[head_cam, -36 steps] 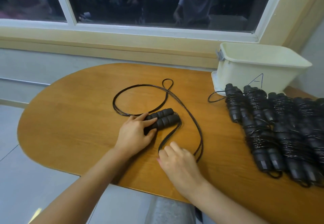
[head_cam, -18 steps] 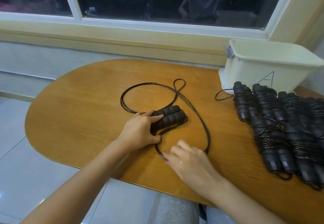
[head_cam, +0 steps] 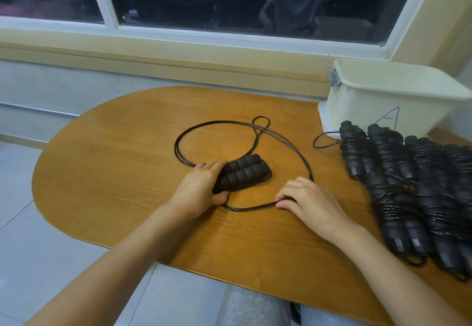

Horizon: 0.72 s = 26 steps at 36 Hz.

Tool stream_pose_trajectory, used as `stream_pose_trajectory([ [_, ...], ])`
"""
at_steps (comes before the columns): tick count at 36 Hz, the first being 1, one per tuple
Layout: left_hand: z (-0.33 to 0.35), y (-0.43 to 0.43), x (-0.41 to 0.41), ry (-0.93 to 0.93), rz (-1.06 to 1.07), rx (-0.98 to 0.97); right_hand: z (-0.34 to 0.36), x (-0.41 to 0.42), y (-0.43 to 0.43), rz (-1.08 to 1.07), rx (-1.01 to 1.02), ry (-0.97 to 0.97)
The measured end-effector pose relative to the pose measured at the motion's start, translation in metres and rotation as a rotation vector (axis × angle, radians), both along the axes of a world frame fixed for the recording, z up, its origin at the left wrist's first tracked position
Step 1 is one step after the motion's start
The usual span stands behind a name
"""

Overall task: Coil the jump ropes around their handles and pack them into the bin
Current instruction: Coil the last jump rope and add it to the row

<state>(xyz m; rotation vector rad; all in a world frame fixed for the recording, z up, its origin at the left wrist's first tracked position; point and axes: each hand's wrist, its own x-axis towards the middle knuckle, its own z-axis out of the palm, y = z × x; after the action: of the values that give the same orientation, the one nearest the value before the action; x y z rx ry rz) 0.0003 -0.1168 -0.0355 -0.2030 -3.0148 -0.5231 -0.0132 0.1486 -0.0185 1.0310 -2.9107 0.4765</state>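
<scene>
Centrally on the oval wooden table (head_cam: pixel 115 172), with its smooth, grained top, two black ribbed foam handles (head_cam: pixel 242 172) are laid side by side, touching. Their near ends are gripped by the left hand (head_cam: pixel 201 190), with fingers and thumb curled round them. One thin, glossy black cord (head_cam: pixel 255 207) is spread from the handles in wide loose loops toward the far edge, with one small loop at the far end. The cord's near stretch is pinched by the right hand (head_cam: pixel 309 198), fingers drawn together against the thumb, just short of the front edge. At the far right corner one cream plastic bin (head_cam: pixel 370 106) is set, rectangular and marked with a hand-drawn letter A. Wound rope bundles (head_cam: pixel 398 172) are stacked in rows along the right edge, just in front of the bin; their number cannot be counted. Bare wood is left at the rounded left end.
</scene>
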Motion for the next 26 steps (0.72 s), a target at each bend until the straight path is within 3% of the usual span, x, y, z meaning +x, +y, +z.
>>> stream_pose_trajectory([
  [6,0.002,0.001,-0.005,-0.011,-0.030,-0.116,-0.005,0.009,-0.010,0.142,-0.041,0.059],
  [11,-0.002,0.002,-0.003,0.019,-0.026,-0.085,-0.012,0.025,-0.021,0.321,-0.051,0.083],
  [18,-0.005,0.001,0.003,0.068,-0.027,0.009,-0.009,0.023,-0.021,0.297,-0.004,0.096],
  [26,-0.001,0.002,0.001,0.023,-0.031,-0.065,-0.016,0.028,-0.028,0.326,-0.015,0.176],
])
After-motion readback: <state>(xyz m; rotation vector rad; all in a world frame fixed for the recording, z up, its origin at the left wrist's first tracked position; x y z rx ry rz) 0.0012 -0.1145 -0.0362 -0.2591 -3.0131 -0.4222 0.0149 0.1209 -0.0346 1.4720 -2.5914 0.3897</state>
